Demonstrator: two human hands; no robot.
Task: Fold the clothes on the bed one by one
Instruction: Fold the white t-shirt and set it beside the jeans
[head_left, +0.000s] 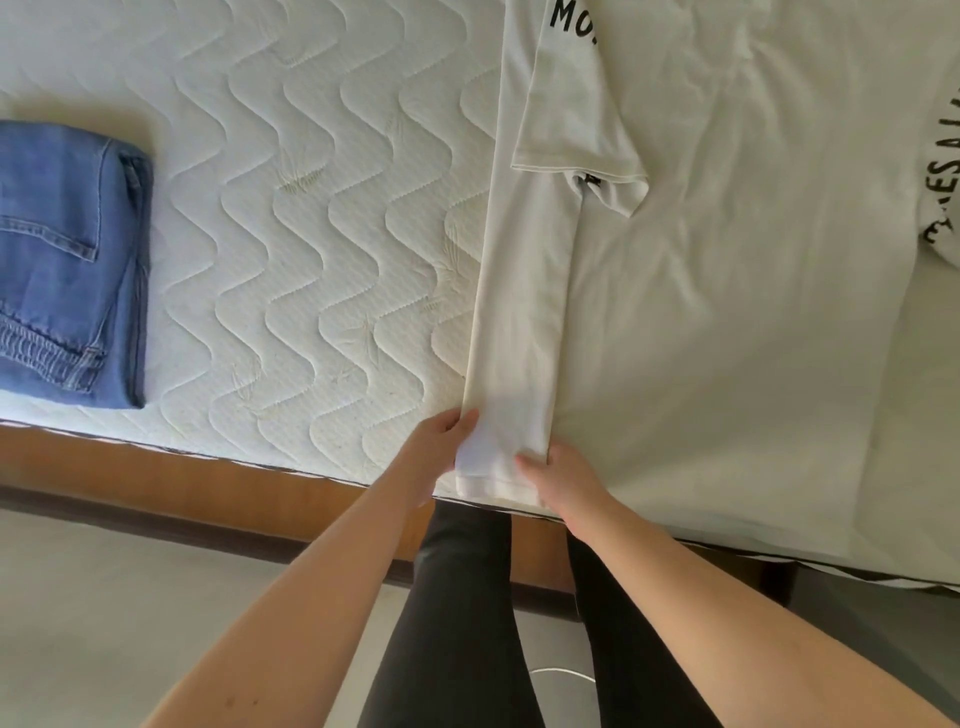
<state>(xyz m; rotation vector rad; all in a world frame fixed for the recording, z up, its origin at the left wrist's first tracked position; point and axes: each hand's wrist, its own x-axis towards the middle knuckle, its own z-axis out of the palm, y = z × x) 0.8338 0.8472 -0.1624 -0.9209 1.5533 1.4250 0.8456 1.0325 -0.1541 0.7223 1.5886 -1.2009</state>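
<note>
Both hands grip the hem end of the white T-shirt (675, 291) at the mattress (291, 208) edge: left hand (441, 452) and right hand (563, 480) pinch the folded side strip, likely to square it. Folded jeans (67, 265) lie far left of them.

A T-shirt (727, 291) lies spread on the right part of the mattress (311, 208), its left side folded inward as a long strip that runs from the far edge to the near edge. The short sleeve (582, 119) lies on top of the shirt's body, toward the far end of that strip. At the near edge of the mattress the left hand (441, 452) sits at the strip's left side and the right hand (566, 480) at its right side, both on the hem. Folded jeans (67, 265) lie well apart, on the mattress's far left. The bed frame (208, 493) runs below the near edge, with the person's legs (457, 623) in front of it.
</note>
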